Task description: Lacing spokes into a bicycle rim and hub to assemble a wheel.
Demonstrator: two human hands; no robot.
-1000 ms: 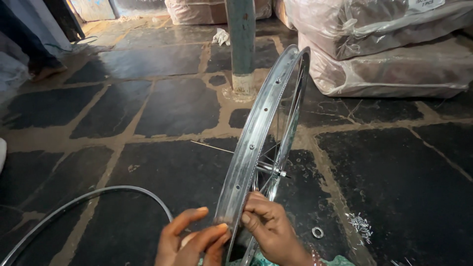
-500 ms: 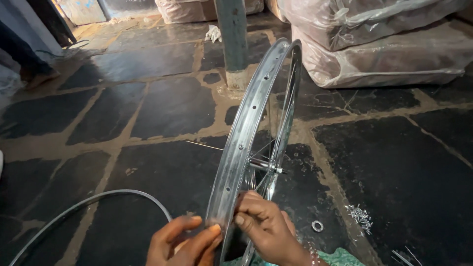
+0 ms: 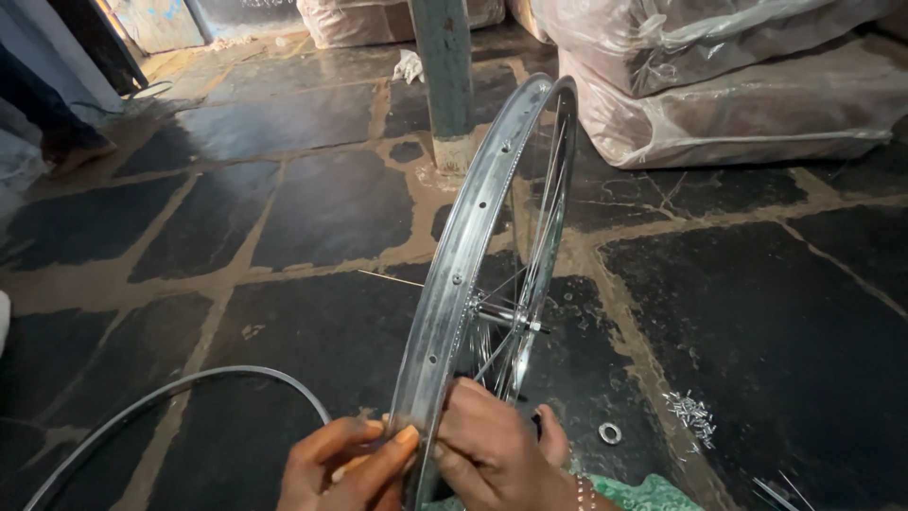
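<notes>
A silver bicycle wheel rim [image 3: 473, 237] with thin spokes and a hub [image 3: 501, 317] stands upright on edge in front of me. My left hand [image 3: 345, 464] pinches the near edge of the rim from the left, fingers closed on the metal. On the right side of that same near section, my right hand [image 3: 497, 454] grips the rim, its fingers curled in among the spokes. A bracelet shows at the right wrist.
A second bare rim [image 3: 180, 397] lies flat on the dark stone floor at lower left. A loose spoke [image 3: 390, 278] lies behind the wheel. A washer [image 3: 610, 433] and a pile of small nipples [image 3: 692, 414] lie at right. A post [image 3: 445, 76] and plastic-wrapped bundles [image 3: 738, 85] stand behind.
The view has shifted slightly downward and closer. Both hands stay on the near part of the rim, with small finger movements; the wheel stays upright.
</notes>
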